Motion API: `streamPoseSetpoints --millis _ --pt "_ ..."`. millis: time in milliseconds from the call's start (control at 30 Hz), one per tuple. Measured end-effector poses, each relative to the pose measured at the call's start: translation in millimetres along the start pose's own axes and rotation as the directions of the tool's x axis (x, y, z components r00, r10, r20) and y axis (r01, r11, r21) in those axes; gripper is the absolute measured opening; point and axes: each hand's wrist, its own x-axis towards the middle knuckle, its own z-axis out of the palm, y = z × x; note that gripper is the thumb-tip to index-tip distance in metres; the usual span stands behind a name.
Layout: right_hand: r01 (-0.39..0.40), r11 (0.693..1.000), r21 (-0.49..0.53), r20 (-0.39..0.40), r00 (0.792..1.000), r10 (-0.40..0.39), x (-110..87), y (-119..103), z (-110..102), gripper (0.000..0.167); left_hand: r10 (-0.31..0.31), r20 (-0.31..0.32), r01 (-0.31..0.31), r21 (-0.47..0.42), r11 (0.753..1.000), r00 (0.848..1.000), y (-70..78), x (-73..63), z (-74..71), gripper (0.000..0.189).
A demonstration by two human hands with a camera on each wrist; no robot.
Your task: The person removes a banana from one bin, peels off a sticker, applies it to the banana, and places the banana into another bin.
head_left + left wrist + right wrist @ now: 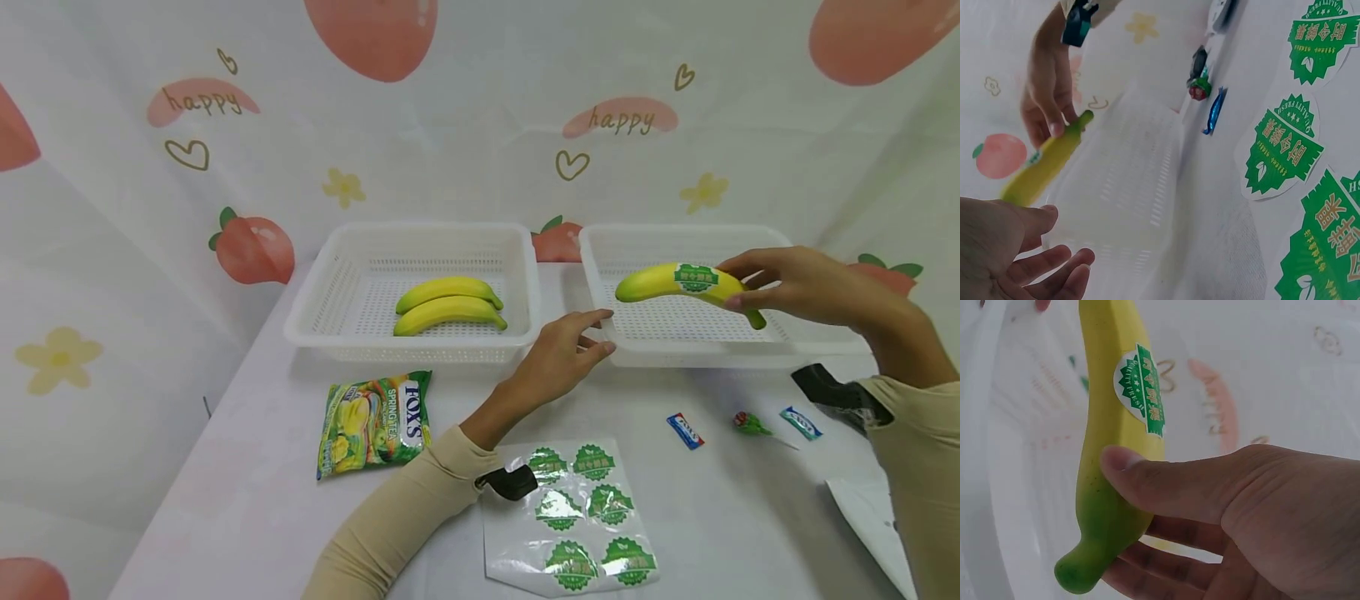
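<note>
Yellow banana (652,283) above the right basket (697,356)
My right hand (806,285) is pinching it; my left hand (561,354) is resting nearby, fingers parted.

The right hand (806,285) holds a stickered banana (663,282) over a white basket (697,357), the left hand (561,354) at its rim.

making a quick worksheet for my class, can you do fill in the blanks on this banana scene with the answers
1. The person's ____ hand holds a stickered banana.
2. In the head view, the left basket contains ____ bananas.
3. Stickers on the sheet are mainly ____.
4. The Spring Tea packet carries the brand name ____.

Missing words: right; two; green; FOX'S
</note>
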Motion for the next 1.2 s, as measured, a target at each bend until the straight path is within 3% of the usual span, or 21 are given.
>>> streamPoseSetpoints --millis 167,300,567,733,1033,1133,1200 --pt "-0.024 0.999 0.031 0.095 0.995 0.021 23.3 15 3 0.056 0.001 -0.004 -0.001 0.001 1.0 1.0 -0.3 -0.2 -0.2 0.054" --pt "-0.079 0.994 0.069 0.213 0.975 0.063 39.3 26 7 0.059 0.003 -0.01 -0.003 0.001 1.0 1.0 0.0 -0.7 -0.6 0.054" --pt "-0.217 0.969 0.12 0.439 0.887 0.144 58.8 35 15 0.064 -0.014 -0.012 0.014 0.016 1.0 1.0 2.7 -2.4 -1.4 0.054" --pt "-0.257 0.962 0.098 0.514 0.841 0.172 62.2 38 22 0.061 -0.021 -0.01 0.022 0.015 1.0 1.0 2.4 -2.6 -0.7 0.054" --pt "-0.313 0.947 0.076 0.547 0.807 0.223 60.0 34 34 0.066 -0.018 -0.009 0.018 -0.001 1.0 1.0 2.1 -2.5 0.4 0.054" --pt "-0.304 0.95 0.076 0.538 0.815 0.218 57.2 32 36 0.071 -0.014 -0.009 0.014 0.001 1.0 1.0 1.7 -2.1 0.8 0.054" --pt "-0.28 0.956 0.085 0.52 0.831 0.198 54.6 31 37 0.073 -0.014 -0.008 0.014 -0.003 1.0 1.0 1.7 -2.0 0.9 0.054"
